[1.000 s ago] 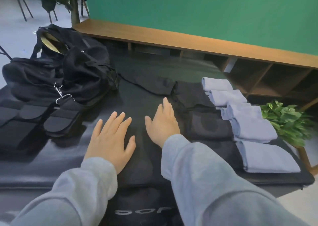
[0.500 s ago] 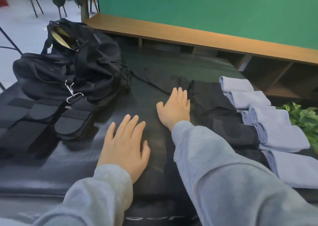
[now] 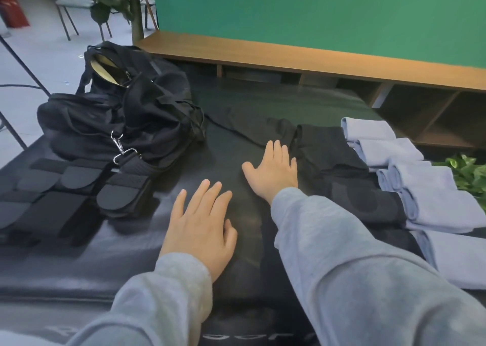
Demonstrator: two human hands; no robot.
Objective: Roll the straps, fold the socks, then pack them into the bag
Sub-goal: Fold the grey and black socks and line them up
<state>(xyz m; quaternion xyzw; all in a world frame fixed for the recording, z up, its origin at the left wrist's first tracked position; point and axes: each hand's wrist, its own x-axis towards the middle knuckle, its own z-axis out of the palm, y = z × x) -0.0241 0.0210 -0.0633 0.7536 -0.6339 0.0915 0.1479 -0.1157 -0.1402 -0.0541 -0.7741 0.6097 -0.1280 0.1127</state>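
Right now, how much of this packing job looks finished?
Hardly any. The bag lies open, nothing visibly packed. The straps beside it lie flat, unrolled. Both hands, left and right, rest flat on dark cloth, gripping nothing. Black socks and grey-blue folded cloths await packing.

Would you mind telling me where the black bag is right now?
In the head view the black bag sits at the far left of the dark table, beyond the flat black straps and left of both hands.
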